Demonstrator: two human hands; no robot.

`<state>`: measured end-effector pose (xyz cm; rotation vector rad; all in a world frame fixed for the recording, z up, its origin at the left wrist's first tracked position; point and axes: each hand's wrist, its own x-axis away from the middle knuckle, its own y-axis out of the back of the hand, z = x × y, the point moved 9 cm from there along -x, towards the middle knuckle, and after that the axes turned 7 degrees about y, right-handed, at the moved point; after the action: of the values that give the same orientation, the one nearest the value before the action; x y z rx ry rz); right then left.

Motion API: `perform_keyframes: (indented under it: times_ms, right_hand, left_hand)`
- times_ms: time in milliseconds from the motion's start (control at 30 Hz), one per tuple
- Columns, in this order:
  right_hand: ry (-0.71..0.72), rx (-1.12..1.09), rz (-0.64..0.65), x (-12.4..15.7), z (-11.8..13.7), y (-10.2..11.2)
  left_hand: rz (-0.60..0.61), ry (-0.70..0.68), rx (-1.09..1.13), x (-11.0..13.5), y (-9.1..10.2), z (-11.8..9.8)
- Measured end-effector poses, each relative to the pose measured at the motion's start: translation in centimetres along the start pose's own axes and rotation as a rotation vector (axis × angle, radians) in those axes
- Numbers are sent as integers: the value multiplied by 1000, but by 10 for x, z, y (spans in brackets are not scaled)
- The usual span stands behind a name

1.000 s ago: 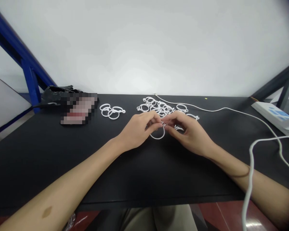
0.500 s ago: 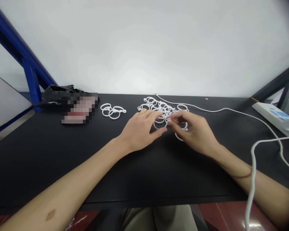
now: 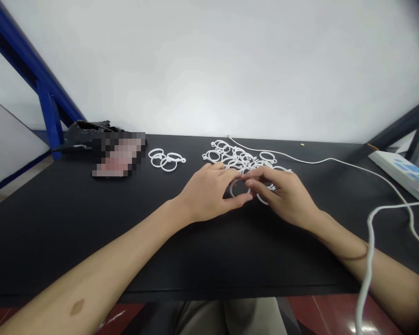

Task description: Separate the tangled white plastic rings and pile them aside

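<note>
My right hand (image 3: 282,190) is closed, thumb and forefinger pinching a white curtain ring (image 3: 231,190) near its right side. This ring is raised in front of a loose pile of similar white rings (image 3: 235,163), which have small eyelets. My left hand (image 3: 209,191) curves around the held ring from the left, its thumb and fingers apart. Whether the left fingertips touch the ring is not clear. More rings lie partly hidden behind my right hand. Left of the pile, a small group of rings (image 3: 168,170) overlaps on the black table (image 3: 181,260).
A phone-like object (image 3: 120,158), blurred out, lies at the left beside a crumpled black bag (image 3: 85,132). A white cable (image 3: 310,162) runs behind the pile to the right and loops over my right forearm. A white box (image 3: 401,170) stands at the right edge.
The pinched ring now shows upright between my hands, lifted toward me from the pile. My left thumb has moved right, closer to my right fingertips. The view has shifted slightly.
</note>
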<state>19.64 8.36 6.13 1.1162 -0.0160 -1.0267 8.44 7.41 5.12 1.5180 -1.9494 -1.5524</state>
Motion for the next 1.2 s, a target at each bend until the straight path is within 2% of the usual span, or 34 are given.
perform_keyframes:
  times_ms: [433,633,867,1200]
  right_hand:
    - [6,-49,-19,0,3,-1]
    - [68,-20,-34,0,12,5]
    - [27,20,-44,0,10,6]
    - [69,30,-32,-1,13,6]
  left_hand:
    - [-35,-39,20,1,3,-1]
    - [-15,-59,34,2,3,-8]
    - [-20,-64,32,2,5,-10]
    - [-16,-74,27,2,4,-9]
